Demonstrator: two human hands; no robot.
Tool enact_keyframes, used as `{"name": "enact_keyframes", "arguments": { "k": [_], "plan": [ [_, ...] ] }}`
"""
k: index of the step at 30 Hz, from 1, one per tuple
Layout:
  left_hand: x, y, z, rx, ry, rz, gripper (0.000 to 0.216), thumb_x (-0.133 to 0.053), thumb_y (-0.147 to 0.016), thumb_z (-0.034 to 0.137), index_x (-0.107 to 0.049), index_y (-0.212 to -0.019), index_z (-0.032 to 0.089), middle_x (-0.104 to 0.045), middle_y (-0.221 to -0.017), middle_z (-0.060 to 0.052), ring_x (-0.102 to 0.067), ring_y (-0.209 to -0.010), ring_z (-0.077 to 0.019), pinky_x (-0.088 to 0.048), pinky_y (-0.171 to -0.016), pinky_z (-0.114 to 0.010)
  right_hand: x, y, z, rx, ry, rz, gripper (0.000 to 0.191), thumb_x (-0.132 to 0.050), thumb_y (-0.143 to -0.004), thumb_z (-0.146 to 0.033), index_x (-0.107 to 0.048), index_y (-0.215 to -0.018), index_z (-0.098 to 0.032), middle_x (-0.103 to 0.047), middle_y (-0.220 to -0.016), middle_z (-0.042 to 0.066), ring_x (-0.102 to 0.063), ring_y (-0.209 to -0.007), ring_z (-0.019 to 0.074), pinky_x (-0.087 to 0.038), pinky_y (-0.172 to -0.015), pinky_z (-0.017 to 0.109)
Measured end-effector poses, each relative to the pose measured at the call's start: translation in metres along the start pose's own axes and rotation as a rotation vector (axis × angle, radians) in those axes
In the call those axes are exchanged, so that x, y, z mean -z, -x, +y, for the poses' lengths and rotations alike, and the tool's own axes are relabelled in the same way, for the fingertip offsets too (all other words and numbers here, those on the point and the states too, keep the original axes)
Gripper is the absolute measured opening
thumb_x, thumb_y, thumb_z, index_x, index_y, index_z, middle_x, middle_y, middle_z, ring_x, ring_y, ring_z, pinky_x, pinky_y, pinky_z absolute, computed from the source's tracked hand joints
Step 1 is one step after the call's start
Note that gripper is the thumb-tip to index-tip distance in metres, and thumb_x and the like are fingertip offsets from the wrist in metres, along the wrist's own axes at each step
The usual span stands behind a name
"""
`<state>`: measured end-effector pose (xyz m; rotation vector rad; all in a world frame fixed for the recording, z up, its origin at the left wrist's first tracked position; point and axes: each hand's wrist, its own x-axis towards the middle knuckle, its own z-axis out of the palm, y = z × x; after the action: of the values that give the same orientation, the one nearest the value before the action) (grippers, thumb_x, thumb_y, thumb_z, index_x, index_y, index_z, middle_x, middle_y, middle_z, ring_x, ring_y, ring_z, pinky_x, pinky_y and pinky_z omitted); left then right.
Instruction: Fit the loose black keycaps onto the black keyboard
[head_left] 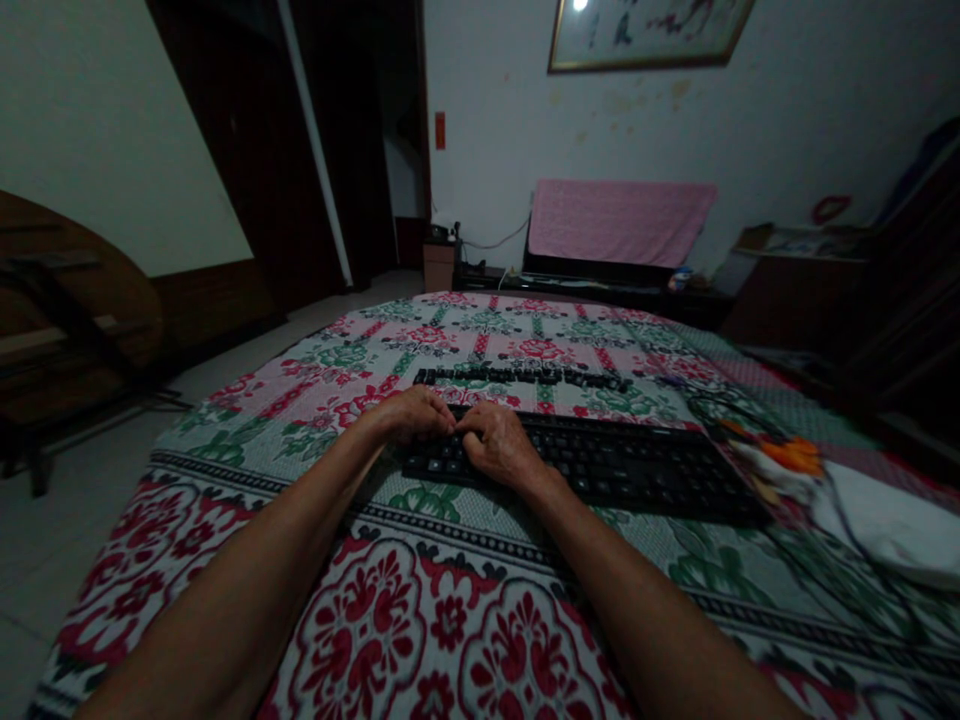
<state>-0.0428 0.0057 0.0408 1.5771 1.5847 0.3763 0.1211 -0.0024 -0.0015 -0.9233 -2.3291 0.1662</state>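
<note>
A black computer keyboard (637,468) lies flat on a patterned cloth (367,620) in front of me. Over its left end my two hands meet, fingertips nearly touching. My left hand (421,412) is closed in a pinch at the upper left part of the keyboard. Closed too, with fingers curled down, my right hand (496,440) rests over the keys just beside it. Whatever lies between the fingertips is hidden or too small to name. Behind the keyboard stretches a row of small black pieces that look like loose keycaps (517,374).
Right of the keyboard lie a dark cable (750,410), an orange item (795,455) and a white bag-like thing (892,515). Beyond the cloth, a pink towel (619,220) drapes over a screen by the wall. A round wooden tabletop (90,280) leans at the left.
</note>
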Motion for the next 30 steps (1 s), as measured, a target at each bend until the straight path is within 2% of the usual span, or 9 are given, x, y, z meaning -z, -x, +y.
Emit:
{"name": "enact_keyframes", "arguments": {
  "k": [11, 15, 20, 30],
  "plan": [
    [-0.003, -0.002, 0.001, 0.046, -0.039, 0.031, 0.018, -0.062, -0.060, 0.025, -0.066, -0.074, 0.015, -0.041, -0.040, 0.006, -0.034, -0.038, -0.0050, -0.026, -0.036, -0.017, 0.000, -0.002, -0.003, -0.026, 0.057, -0.033, 0.024, -0.043, -0.071, -0.011, -0.066, -0.075, -0.013, -0.060, -0.079, 0.008, -0.053, -0.076, 0.0156, -0.040, -0.074, 0.027],
    [0.000, -0.004, -0.005, -0.027, -0.002, -0.030, 0.021, -0.061, -0.060, 0.027, -0.065, -0.077, 0.015, -0.041, -0.042, 0.006, -0.033, -0.037, -0.0048, -0.025, -0.036, -0.017, 0.001, 0.000, -0.001, -0.024, 0.010, -0.021, 0.027, -0.041, -0.072, -0.010, -0.067, -0.079, -0.015, -0.062, -0.080, 0.006, -0.053, -0.078, 0.0150, -0.040, -0.076, 0.026],
    [0.006, -0.008, -0.016, -0.059, 0.030, -0.084, 0.030, -0.062, -0.059, 0.029, -0.064, -0.087, 0.018, -0.044, -0.048, 0.006, -0.037, -0.039, -0.0054, -0.025, -0.036, -0.017, 0.001, 0.000, 0.002, -0.061, -0.078, 0.060, 0.032, -0.039, -0.072, -0.007, -0.067, -0.085, -0.016, -0.064, -0.084, 0.004, -0.054, -0.080, 0.0138, -0.040, -0.078, 0.024],
    [0.004, -0.007, -0.015, -0.063, -0.028, -0.023, 0.027, -0.061, -0.060, 0.034, -0.064, -0.080, 0.017, -0.044, -0.048, 0.006, -0.036, -0.039, -0.0048, -0.027, -0.036, -0.017, -0.001, 0.001, 0.002, 0.014, -0.044, 0.047, 0.030, -0.041, -0.070, -0.006, -0.068, -0.079, -0.015, -0.062, -0.084, 0.006, -0.053, -0.080, 0.0142, -0.041, -0.077, 0.026]
  ]
}}
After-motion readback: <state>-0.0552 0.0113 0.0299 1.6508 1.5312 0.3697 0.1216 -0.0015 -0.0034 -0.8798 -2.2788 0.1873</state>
